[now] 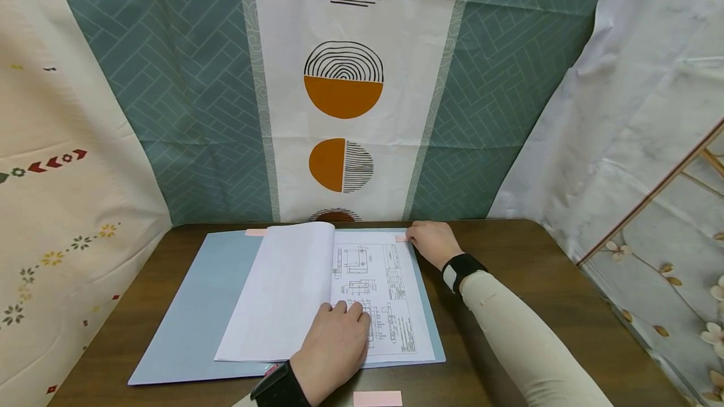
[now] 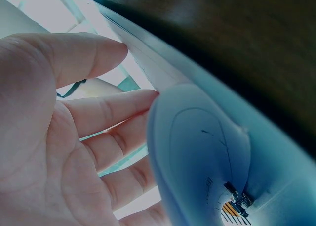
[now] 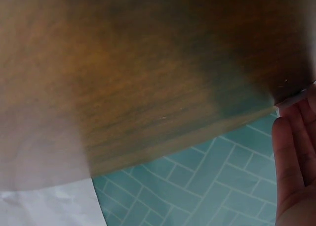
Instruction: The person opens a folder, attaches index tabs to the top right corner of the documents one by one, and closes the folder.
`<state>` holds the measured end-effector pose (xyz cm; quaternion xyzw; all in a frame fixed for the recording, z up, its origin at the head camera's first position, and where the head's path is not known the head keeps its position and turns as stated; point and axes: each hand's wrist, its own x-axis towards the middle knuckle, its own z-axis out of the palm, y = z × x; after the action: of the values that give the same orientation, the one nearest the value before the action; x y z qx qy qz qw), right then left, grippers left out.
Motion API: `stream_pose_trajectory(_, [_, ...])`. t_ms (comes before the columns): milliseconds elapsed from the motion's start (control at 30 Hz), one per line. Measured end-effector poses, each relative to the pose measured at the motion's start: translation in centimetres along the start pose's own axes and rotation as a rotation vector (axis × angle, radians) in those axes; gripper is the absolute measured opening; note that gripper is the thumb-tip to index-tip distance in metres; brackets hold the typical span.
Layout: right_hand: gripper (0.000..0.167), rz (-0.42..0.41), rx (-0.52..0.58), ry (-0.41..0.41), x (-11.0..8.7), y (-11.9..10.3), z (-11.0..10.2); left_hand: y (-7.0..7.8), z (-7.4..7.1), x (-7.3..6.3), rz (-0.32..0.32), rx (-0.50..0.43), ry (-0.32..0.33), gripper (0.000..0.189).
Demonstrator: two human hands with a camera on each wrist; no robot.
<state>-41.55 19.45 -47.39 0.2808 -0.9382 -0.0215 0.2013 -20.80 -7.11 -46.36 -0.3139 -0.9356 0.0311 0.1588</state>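
A light blue folder (image 1: 175,325) lies spread on the table with a stack of papers inside. The turned-over white pages (image 1: 271,300) curve up at the fold, their blank side showing. To the right of them is a sheet with printed technical drawings (image 1: 404,306). My left hand (image 1: 336,344) rests at the lower part of the fold; in the left wrist view its fingertips touch the curled page (image 2: 197,127), with the thumb free. My right hand (image 1: 432,242) touches the folder's top right corner beside a pink tab (image 1: 401,238), fingers fairly straight in the right wrist view.
Another pink tab (image 1: 256,232) sits on the top edge of the folder's left side. A pink paper slip (image 1: 377,399) lies at the table's near edge. The dark wooden table (image 1: 498,250) ends at a patterned curtain (image 1: 452,193) behind it.
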Motion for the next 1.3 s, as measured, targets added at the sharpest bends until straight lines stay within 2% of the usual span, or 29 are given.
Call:
stream_pose_trajectory(633, [0.01, -0.002, 0.024, -0.017, -0.2, -0.1, -0.3, 0.1, -0.1, -0.1, 0.003, 0.001, 0.004, 0.028])
stream_pose_trajectory(800, [0.014, 0.023, 0.043, -0.02, -0.5, -0.1, -0.2, 0.0, 0.0, -0.1, 0.002, 0.003, -0.018, 0.03])
stream_pose_trajectory(1000, [0.014, 0.013, 0.058, -0.031, -0.6, -0.1, 0.0, -0.1, -0.2, -0.4, -0.007, 0.002, -0.057, 0.031])
stream_pose_trajectory(1133, [0.015, 0.018, 0.068, -0.02, -0.9, 0.0, -0.2, -0.6, -1.3, -0.3, 0.04, 0.004, -0.118, 0.031])
stream_pose_trajectory(1233, [0.015, 0.023, 0.066, -0.026, -1.2, 0.2, -0.4, -0.9, -2.7, 0.1, 0.095, -0.012, -0.173, 0.031])
stream_pose_trajectory(1300, [0.015, 0.02, 0.064, -0.027, -1.4, 0.3, -0.5, -1.2, -3.8, 0.6, 0.122, -0.008, -0.184, 0.029])
